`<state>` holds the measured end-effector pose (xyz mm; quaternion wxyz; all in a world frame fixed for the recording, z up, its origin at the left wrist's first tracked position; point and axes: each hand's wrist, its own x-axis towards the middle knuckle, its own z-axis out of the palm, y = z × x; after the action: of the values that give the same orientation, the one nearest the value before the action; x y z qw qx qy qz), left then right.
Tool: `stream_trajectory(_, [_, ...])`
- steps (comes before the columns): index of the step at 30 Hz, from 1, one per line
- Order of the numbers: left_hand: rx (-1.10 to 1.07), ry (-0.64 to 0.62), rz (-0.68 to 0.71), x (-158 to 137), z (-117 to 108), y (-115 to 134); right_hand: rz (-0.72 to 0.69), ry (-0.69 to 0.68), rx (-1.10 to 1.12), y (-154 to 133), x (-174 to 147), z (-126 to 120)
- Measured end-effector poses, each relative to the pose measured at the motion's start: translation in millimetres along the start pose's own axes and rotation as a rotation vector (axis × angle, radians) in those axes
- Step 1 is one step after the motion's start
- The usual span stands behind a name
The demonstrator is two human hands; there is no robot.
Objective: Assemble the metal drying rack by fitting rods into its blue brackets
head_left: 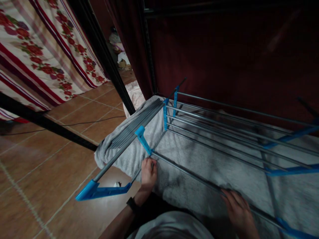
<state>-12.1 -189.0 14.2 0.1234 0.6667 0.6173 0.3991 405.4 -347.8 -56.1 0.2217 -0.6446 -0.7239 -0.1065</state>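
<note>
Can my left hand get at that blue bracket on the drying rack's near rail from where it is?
Probably yes. The left hand rests on the grey towel at the near rail, just below the blue bracket, and nothing lies between them.

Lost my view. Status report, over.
Left hand and right hand pressing grey towel under grey-and-blue metal drying rack. Folded rack wing lies over towel's left end.

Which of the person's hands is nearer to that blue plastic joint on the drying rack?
Left. The left hand sits just below the blue joint; the right hand rests far along the front rail.
</note>
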Motion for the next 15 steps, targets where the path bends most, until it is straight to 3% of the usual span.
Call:
stream_trajectory(5, [-0.033,0.13,-0.177,23,-3,-20,-0.053,0.039,-0.015,5,-3,3])
stream_trajectory(15, [-0.045,0.001,-0.237,42,5,-22,-0.121,0.07,-0.062,6,-6,4])
